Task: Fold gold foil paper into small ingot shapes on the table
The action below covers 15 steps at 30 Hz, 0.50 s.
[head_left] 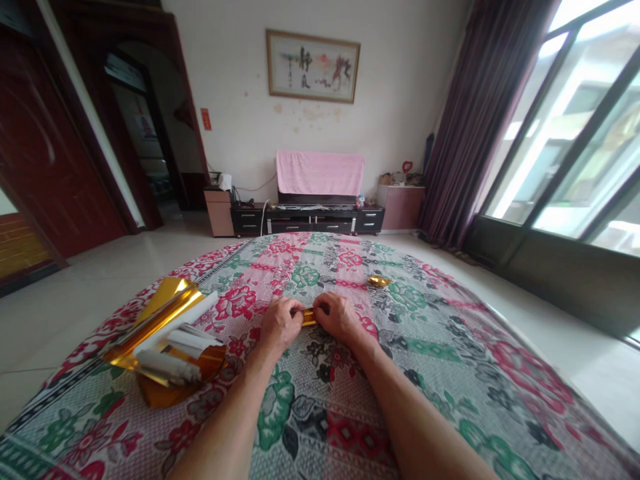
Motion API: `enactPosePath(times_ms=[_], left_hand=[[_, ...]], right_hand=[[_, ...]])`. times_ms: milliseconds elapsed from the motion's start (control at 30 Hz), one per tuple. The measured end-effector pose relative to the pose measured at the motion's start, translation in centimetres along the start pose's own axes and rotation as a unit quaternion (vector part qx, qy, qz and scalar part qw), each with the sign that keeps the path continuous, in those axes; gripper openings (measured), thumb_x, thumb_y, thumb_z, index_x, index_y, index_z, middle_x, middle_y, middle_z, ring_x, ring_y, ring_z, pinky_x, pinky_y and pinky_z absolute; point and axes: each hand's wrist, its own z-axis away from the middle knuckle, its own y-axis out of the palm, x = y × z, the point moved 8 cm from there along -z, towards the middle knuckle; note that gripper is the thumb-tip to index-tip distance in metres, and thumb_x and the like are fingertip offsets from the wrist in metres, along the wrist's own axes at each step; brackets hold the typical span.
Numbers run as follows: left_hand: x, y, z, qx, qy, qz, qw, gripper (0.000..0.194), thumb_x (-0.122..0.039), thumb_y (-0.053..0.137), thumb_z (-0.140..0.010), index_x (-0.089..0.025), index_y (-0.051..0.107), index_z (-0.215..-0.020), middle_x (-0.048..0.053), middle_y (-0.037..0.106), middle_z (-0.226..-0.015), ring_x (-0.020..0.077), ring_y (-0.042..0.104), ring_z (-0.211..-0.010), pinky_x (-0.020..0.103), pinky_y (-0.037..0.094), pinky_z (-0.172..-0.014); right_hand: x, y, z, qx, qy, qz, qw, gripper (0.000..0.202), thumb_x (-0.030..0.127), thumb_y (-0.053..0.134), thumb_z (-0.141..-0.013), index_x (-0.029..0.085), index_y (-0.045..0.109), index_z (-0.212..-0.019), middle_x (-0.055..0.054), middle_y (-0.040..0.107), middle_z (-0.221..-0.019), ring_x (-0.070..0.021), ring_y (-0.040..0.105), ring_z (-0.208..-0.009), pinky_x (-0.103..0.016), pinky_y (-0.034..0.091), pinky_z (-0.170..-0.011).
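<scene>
Both hands meet over the middle of the floral cloth on a round table (305, 275). Between them is a small strip of gold foil (309, 317). My left hand (281, 323) is closed on the strip's left end, thumb and fingers pinched together. Its right end is pinched in my right hand (340, 316). Part of the strip is hidden by the fingers. Beyond my right hand, a small folded gold piece (379, 281) lies on the cloth.
At the table's left lie gold foil sheets (167, 293) with white paper rolls (167, 365) on top. Past the far edge stands a low black cabinet (310, 219) with a pink cloth (320, 173) above it. A dark curtain (470, 133) hangs at the right.
</scene>
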Motion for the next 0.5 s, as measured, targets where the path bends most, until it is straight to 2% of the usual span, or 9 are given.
enactPosePath(times_ms=[167, 300, 500], left_hand=[[0.15, 0.02, 0.02, -0.004, 0.000, 0.010, 1.000, 0.014, -0.017, 0.054, -0.075, -0.018, 0.067, -0.078, 0.004, 0.065, -0.080, 0.0159, 0.057, -0.082, 0.028, 0.043, -0.080], [0.18, 0.10, -0.01, -0.009, 0.008, 0.004, 1.000, 0.015, -0.019, 0.054, -0.076, -0.018, 0.067, -0.083, 0.005, 0.066, -0.082, 0.0170, 0.057, -0.083, 0.030, 0.044, -0.081], [-0.01, 0.08, 0.02, -0.033, 0.029, -0.040, 0.998, 0.026, -0.014, 0.057, -0.070, -0.014, 0.066, -0.095, 0.008, 0.065, -0.087, 0.0215, 0.056, -0.086, 0.036, 0.043, -0.086]], right_hand=[[0.11, 0.05, 0.00, 0.004, -0.014, -0.014, 1.000, 0.014, 0.012, 0.051, -0.073, 0.018, 0.063, -0.074, -0.001, 0.064, -0.073, -0.0125, 0.057, -0.069, -0.021, 0.040, -0.067], [-0.21, 0.04, 0.05, 0.004, 0.003, -0.012, 1.000, 0.016, 0.013, 0.049, -0.075, 0.018, 0.064, -0.078, -0.001, 0.064, -0.075, -0.0124, 0.057, -0.068, -0.021, 0.041, -0.066], [-0.23, -0.07, 0.03, 0.014, 0.025, 0.060, 0.998, 0.016, 0.020, 0.052, -0.077, 0.017, 0.065, -0.086, -0.006, 0.062, -0.087, -0.0154, 0.056, -0.082, -0.024, 0.041, -0.076]])
